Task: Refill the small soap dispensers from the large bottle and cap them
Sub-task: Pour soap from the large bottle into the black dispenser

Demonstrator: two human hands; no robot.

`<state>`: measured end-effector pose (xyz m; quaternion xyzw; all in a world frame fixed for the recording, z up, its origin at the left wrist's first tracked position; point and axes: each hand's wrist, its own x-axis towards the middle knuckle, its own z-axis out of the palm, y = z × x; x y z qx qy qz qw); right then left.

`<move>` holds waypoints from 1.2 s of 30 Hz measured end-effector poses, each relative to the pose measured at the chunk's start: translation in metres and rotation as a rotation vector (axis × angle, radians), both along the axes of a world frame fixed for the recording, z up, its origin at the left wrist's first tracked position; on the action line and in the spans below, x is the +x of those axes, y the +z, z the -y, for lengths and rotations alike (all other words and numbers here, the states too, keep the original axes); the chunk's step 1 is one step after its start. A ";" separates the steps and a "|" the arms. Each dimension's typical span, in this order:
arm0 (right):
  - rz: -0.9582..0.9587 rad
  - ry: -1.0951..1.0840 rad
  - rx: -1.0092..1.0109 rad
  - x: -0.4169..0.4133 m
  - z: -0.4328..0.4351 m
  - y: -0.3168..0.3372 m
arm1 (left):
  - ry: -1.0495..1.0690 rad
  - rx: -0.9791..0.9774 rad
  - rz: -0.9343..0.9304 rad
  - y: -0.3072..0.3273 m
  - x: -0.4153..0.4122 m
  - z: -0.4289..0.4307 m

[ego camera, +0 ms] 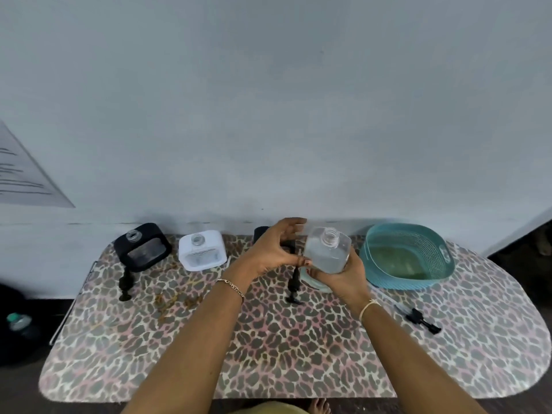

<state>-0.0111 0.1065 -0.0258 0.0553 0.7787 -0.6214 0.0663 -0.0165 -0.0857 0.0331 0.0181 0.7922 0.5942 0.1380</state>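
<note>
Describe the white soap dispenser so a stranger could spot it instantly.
Find the leopard-print table against the pale wall. Along its far left edge stand two square, uncapped plastic dispensers. Yours is the white dispenser, just right of the black dispenser.

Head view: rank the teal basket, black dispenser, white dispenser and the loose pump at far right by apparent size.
1. teal basket, largest.
2-3. black dispenser and white dispenser: look alike, not ranked.
4. loose pump, smallest.

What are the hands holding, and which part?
The right hand grips the clear bottle round its lower end; the left hand beside it holds nothing.
</note>
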 end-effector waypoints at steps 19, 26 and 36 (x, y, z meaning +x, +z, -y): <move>0.055 -0.128 0.053 -0.014 0.002 -0.033 | 0.213 -0.729 -0.018 -0.096 -0.044 0.045; 0.061 -0.121 0.058 -0.014 0.001 -0.032 | 0.258 -0.664 -0.043 -0.102 -0.045 0.046; 0.010 -0.072 0.102 0.000 0.004 -0.016 | 0.441 -0.345 0.005 -0.087 -0.002 0.041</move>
